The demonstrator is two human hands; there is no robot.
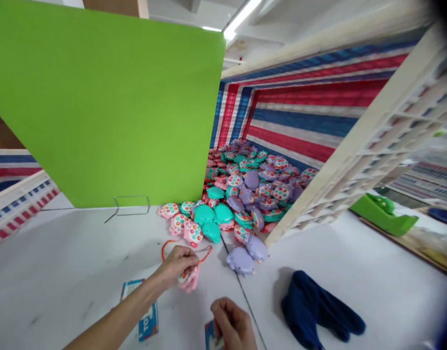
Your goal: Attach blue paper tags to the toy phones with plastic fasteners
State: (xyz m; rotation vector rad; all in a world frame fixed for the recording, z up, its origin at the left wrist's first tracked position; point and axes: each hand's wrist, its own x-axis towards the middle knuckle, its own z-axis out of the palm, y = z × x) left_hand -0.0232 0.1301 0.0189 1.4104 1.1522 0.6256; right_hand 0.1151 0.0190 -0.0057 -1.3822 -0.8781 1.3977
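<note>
Clock positions taken from frame centre, 12 at top.

Far left, 8–9 o'clock: crate (pixel 23 206) with red, white and blue striped lining. Green panel (pixel 117 107) fills 10 o'clock; wire bracket (pixel 131 205) at its lower edge, 8–9 o'clock. At 7 o'clock, blue printed card (pixel 148 324) flat on white table (pixel 81 282), partly covered by left forearm.

Left hand (pixel 180 262), also 7 o'clock: narrow, fingers closed on top of pink toy (pixel 189 280), by the orange-red cord (pixel 163 249). Cord loops out to either side of hand; toy hangs at its lower right, dotted face partly visible.

From 8 o'clock of the hand's far side round to 1 o'clock: toy pile (pixel 245 187), pink, teal and lilac, spilling out of large striped-lined crate (pixel 307 114) (2 o'clock). Two lilac toys (pixel 241 260) touching, 5–6 o'clock.

Right hand (pixel 233 324), 6 o'clock: narrow, fingers curled, holding second blue card (pixel 211 335). Navy cloth item (pixel 316 308) crumpled at 4–5 o'clock. Green dispenser (pixel 384 214), 3–4 o'clock, beyond large crate.
</note>
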